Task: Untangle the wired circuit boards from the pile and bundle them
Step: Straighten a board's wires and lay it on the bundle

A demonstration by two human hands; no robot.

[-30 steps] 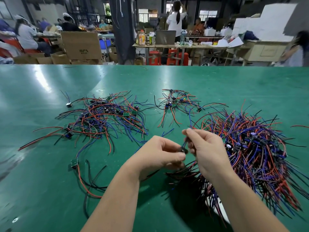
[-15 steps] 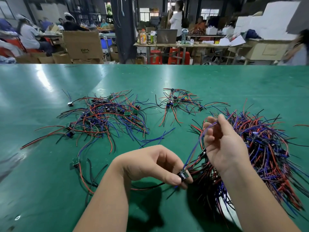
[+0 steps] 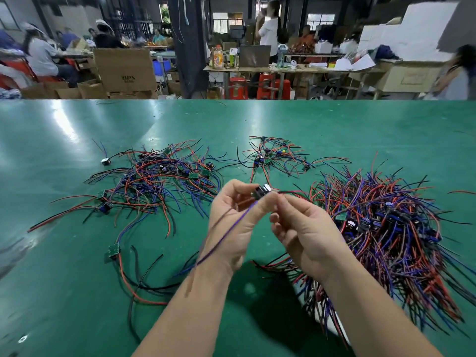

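Observation:
A small wired circuit board (image 3: 261, 191) is raised above the green table (image 3: 64, 292), pinched between the fingertips of my left hand (image 3: 233, 222). Its purple and dark wires (image 3: 224, 237) trail down across my left palm and wrist. My right hand (image 3: 302, 231) is right beside it, fingers curled, pinching the red and black wires (image 3: 286, 193) that leave the board to the right. The big tangled pile (image 3: 391, 228) of red, blue and black wired boards lies just right of my hands.
A looser spread of wired boards (image 3: 154, 181) lies at left, a smaller cluster (image 3: 273, 157) farther back. One board with red and black leads (image 3: 113, 251) lies near my left forearm. Beyond the table's far edge are cardboard boxes (image 3: 125, 69) and people at benches.
My left hand has lifted the board from low over the table up to chest height. My right hand has come in from the pile side and now pinches the wires beside the board.

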